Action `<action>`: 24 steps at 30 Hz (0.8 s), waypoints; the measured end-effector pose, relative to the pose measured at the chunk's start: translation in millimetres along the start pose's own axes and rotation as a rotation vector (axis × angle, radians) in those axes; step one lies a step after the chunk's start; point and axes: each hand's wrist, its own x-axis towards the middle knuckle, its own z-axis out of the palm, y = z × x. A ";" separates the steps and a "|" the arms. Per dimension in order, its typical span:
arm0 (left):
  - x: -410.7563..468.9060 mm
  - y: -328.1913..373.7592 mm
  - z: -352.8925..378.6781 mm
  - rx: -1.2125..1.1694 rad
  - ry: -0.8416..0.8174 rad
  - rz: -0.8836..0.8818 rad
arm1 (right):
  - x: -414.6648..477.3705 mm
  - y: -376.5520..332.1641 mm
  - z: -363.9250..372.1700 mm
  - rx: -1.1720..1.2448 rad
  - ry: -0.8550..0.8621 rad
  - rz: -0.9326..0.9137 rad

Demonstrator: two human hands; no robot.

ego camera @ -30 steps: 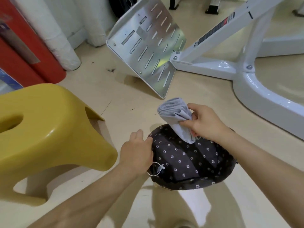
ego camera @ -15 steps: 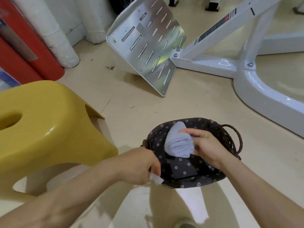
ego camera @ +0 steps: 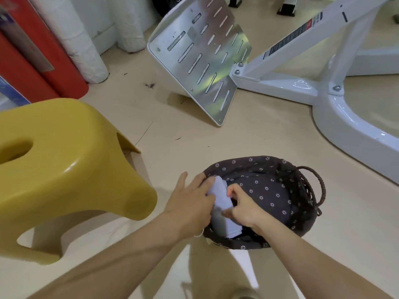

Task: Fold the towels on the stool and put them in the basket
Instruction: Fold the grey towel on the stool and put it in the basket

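Right and upper right of frame: white machine frame. Slotted metal plate at top centre. Neither part of the task.

Left of frame: yellow stool. Seat bare of towels in the portion visible; left end cut off by the frame edge, so no certainty there.

Lower centre: basket, dark flowered lining, on the floor near the stool's leg.

Left hand: fingers fairly straight over the towel's left edge, pressing it toward the basket's left wall.

Right hand: fingers curled, pinching the towel's right edge.

Folded pale towel: inside the basket, left side, between both hands. Possible second cloth beneath, too hidden to call.

Judgement: folding done for this one, placing nearly finished, only release left. Probably the last towel.
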 end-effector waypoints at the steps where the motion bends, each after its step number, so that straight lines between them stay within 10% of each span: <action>1: 4.4 5.3 2.4 0.088 -0.069 0.023 | 1.2 -0.7 2.5 -0.018 -0.018 0.026; 8: 38.3 38.4 37.7 0.379 -0.249 -0.170 | 17.7 -9.3 21.7 -0.329 0.074 0.022; 24: 72.4 49.6 31.4 -0.055 -0.312 -0.177 | 9.4 -2.8 0.9 -0.663 0.228 -0.084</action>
